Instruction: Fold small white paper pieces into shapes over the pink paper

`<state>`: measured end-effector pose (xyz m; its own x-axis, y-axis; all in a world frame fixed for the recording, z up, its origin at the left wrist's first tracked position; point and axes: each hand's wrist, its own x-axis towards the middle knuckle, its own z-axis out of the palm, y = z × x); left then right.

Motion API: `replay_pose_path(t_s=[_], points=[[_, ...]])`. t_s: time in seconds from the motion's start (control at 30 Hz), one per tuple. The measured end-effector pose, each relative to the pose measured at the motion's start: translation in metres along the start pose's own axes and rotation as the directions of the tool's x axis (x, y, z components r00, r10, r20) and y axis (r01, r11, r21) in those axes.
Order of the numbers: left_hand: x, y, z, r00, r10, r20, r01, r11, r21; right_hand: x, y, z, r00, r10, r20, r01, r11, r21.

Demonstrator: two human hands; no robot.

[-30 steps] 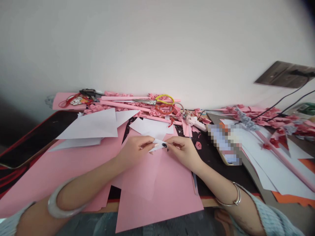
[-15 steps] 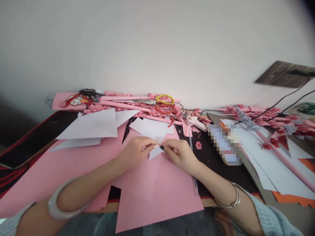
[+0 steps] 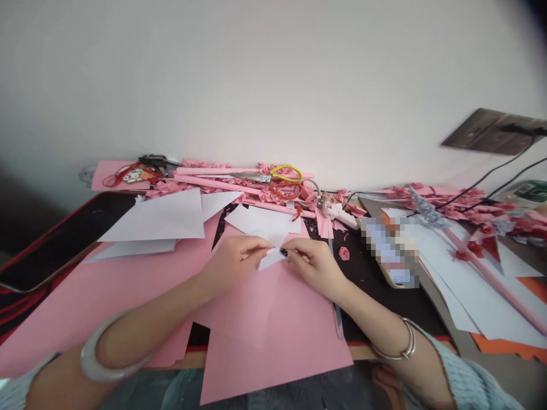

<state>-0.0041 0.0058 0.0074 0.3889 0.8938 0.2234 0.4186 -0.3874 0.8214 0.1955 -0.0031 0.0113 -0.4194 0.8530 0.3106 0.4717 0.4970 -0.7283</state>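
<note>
Between my fingertips is a small piece of white paper (image 3: 270, 260), held above a large pink sheet (image 3: 277, 353). My left hand (image 3: 237, 261) pinches its left side with thumb and forefinger. On the other side, my right hand (image 3: 315, 265) is closed on the paper's upper right corner, thumb and forefinger together. The fingers partly cover the paper, so its folds are hard to make out. Just beyond the hands lie white sheets (image 3: 248, 220). A small pink paper rosette (image 3: 344, 254) rests on the black mat right of my right hand.
Scissors (image 3: 260, 177) with yellow and red handles lie on pink paper tubes and flowers along the wall. A glue gun (image 3: 339, 215) is right of them. White sheets (image 3: 154, 219) lie left, a tablet-like black panel (image 3: 64, 239) beyond. A blurred phone-like object (image 3: 391, 250) is right.
The white paper has tilted and its lower point has risen slightly. Both hands keep their pinch, with my right fingertips shifted a little upward.
</note>
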Motion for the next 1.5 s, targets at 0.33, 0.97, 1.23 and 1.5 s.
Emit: replay_pose_path(t_s=[0.33, 0.97, 1.23, 1.5], points=[[-0.003, -0.005, 0.004, 0.984, 0.167, -0.067, -0.15, 0.967, 0.204, 0.0, -0.001, 0.0, 0.999, -0.007, 0.045, 0.012, 0.995, -0.104], [0.001, -0.007, 0.003, 0.969, 0.186, 0.165, -0.191, 0.981, 0.015, 0.001, 0.006, 0.008, 0.88, 0.273, 0.388, -0.462, 0.679, 0.571], [0.001, -0.006, 0.004, 0.987, -0.099, 0.126, 0.127, 0.964, -0.236, 0.003, 0.016, 0.003, 0.897, 0.353, 0.266, -0.441, 0.678, 0.588], [0.001, -0.004, 0.003, 0.981, -0.057, 0.183, 0.057, 0.998, 0.004, 0.004, 0.011, 0.003, 0.915, 0.339, 0.22, -0.398, 0.854, 0.335]])
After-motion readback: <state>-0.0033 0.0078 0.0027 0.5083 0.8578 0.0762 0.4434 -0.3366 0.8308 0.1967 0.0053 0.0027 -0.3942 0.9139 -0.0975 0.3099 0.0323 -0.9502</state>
